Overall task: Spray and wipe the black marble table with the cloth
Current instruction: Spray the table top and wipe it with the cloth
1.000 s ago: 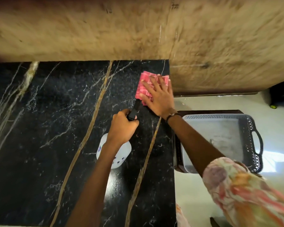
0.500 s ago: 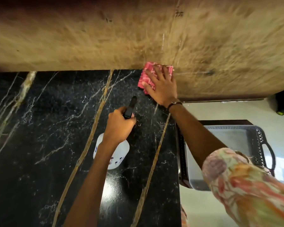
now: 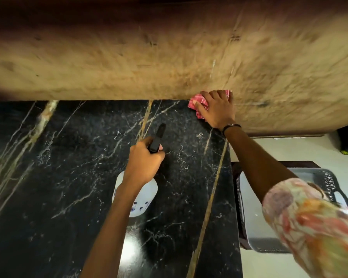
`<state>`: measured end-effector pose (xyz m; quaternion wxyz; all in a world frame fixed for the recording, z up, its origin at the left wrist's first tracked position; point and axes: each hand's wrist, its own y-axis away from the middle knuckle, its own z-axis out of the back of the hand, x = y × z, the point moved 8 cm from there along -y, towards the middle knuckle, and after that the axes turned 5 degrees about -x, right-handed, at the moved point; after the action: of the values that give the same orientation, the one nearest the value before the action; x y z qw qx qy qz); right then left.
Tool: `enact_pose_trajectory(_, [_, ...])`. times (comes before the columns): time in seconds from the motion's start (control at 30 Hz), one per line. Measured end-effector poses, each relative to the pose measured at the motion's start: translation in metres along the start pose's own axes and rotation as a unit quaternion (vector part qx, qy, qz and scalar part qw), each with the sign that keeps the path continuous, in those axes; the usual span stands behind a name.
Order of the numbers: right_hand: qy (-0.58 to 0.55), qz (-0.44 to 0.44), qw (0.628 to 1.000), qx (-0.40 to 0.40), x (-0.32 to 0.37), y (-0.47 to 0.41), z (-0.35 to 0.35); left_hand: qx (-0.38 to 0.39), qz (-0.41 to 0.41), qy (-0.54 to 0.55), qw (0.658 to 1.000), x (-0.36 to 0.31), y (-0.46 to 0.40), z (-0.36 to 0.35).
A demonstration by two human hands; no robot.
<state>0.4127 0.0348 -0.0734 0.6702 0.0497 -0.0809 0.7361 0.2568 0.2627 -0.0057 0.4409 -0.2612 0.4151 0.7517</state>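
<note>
Black marble table (image 3: 68, 177) runs to a brown wall (image 3: 129, 67). My right hand (image 3: 217, 109) curls round the pink cloth (image 3: 197, 102) at the far right corner, touching the wall. My left hand (image 3: 145, 163) grips the white spray bottle (image 3: 143, 201). Beside the table sits a grey basket (image 3: 329, 181).

A mottled tan wall (image 3: 129, 67) fills the back, and at right a grey tray (image 3: 253, 221) sits on a dark stand (image 3: 297, 163) over pale floor (image 3: 289, 149).

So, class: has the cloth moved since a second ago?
Yes. The cloth, under the right hand, has slid away from the person, from the open table up against the wall at its far edge.
</note>
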Motion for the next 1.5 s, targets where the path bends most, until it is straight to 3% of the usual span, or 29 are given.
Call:
enact_pose_trajectory(0.17, [0.043,0.006,0.999,-0.005,0.042,-0.011,-0.006,-0.002,-0.002,0.024,1.000,0.019,-0.011,0.039])
enact_pose_trajectory(0.33, [0.029,0.024,0.999,-0.022,0.127,-0.021,-0.022,0.004,0.006,0.040,0.999,0.053,-0.034,0.099])
enact_pose_trajectory(0.83, [-0.009,0.078,0.997,-0.012,0.486,-0.060,-0.091,-0.115,0.043,0.056,0.991,0.182,-0.111,0.351])
enact_pose_trajectory(1.13, [-0.012,0.147,0.989,-0.011,0.679,-0.083,-0.131,-0.163,0.062,0.106,0.979,0.244,-0.122,0.450])
enact_pose_trajectory(1.33, [-0.034,0.244,0.969,-0.005,0.763,-0.090,-0.148,-0.193,0.043,0.111,0.974,0.266,-0.120,0.479])
enact_pose_trajectory(1.5, [-0.031,0.346,0.938,0.009,0.767,-0.083,-0.150,-0.192,0.051,0.099,0.975,0.269,-0.117,0.477])
